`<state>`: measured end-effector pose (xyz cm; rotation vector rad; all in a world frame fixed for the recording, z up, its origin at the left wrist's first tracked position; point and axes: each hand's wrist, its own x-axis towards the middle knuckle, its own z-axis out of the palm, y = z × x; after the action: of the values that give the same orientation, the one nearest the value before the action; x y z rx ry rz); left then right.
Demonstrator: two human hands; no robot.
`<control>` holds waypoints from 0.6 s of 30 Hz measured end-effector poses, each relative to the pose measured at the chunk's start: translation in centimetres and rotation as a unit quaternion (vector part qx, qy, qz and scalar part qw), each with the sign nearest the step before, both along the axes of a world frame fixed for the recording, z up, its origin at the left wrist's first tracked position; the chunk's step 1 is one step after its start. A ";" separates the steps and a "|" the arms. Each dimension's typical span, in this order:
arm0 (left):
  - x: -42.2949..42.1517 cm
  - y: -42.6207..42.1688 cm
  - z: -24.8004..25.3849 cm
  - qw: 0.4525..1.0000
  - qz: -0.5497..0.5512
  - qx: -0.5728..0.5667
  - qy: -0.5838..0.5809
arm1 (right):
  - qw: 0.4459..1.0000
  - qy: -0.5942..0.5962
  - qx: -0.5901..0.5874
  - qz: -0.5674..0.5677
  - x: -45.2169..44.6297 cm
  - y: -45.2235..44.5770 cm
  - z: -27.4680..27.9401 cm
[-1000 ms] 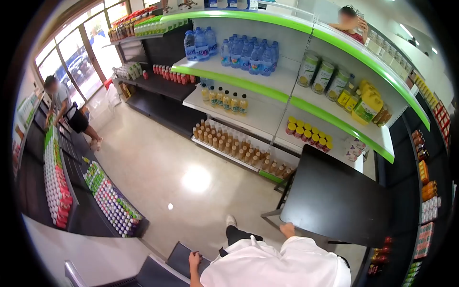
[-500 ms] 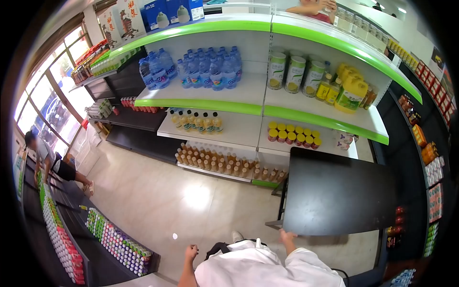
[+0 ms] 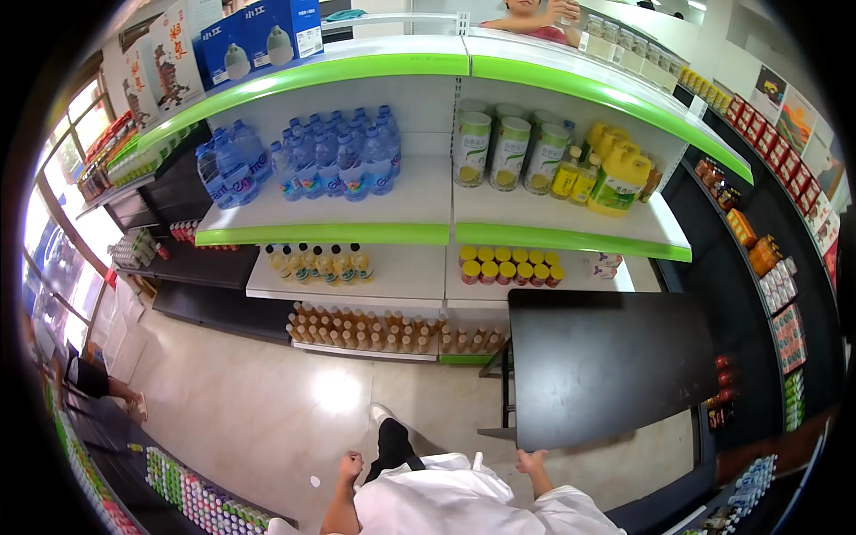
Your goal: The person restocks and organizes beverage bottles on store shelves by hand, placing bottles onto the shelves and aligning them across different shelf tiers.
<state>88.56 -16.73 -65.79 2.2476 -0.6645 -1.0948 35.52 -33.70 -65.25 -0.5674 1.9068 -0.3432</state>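
My right hand is at the near left corner of a black table, its fingers curled at the edge. My left hand hangs over the floor on the other side of my white shirt, its fingers curled; whether it holds something small is hidden. In front stands a white shelf unit with green edge strips. It bears blue water bottles, tall cans, a yellow jug, yellow-lidded jars and rows of brown bottles.
Dark shelves with packaged goods line the right side. Bottles stand on low shelves at the lower left. One person is behind the shelf unit, another at the left edge. My shoe is on the floor.
The view has turned left and come nearer the shelf unit. My right hand stays at the table's corner. The person at the left has shifted toward the frame's edge.
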 end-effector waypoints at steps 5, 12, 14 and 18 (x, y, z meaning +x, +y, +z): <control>4.5 -3.8 -0.5 1.000 0.001 -0.014 -0.004 | 0.942 0.323 -0.061 0.064 3.6 -0.2 -1.6; 11.1 -8.5 -0.9 0.999 0.000 -0.029 -0.026 | 0.894 0.376 -0.232 0.079 18.3 -9.4 10.2; 13.0 -9.9 -2.1 0.998 -0.033 -0.031 -0.046 | 0.837 0.367 -0.389 0.117 22.1 -13.1 14.2; 16.6 -13.1 -4.7 0.997 -0.033 -0.038 -0.057 | 0.746 0.300 -0.570 0.172 30.1 -21.4 24.8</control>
<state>105.19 -29.81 -70.44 2.2504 -0.8186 -0.9615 65.64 -55.11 -40.40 -2.0169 1.9322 -1.2209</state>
